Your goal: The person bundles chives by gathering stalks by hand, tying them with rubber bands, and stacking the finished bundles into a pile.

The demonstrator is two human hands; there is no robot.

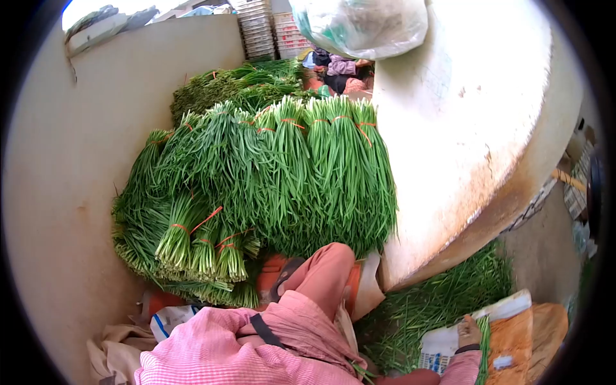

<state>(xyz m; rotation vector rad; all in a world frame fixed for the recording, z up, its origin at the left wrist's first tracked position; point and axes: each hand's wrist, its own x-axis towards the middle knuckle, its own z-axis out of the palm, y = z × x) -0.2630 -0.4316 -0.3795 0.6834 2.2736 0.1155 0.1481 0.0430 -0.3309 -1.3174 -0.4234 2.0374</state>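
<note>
My right hand (470, 332), with a dark cuff at the wrist, is at the lower right with its fingers curled. Against its outer side lies a small bunch of long garlic chives (484, 340), which it appears to grip; the fingertips are partly hidden. Beneath are a white printed sack (438, 346) and an orange cloth (511, 343). Loose chives (443, 295) cover the floor beside that hand. My left hand does not show.
Chive bundles tied with orange bands (289, 167) are piled ahead, between a plain wall (122, 128) and a thick white partition (462, 115). A plastic bag (366, 25) hangs above. Stacked crates (256, 29) stand behind, near a person (340, 70).
</note>
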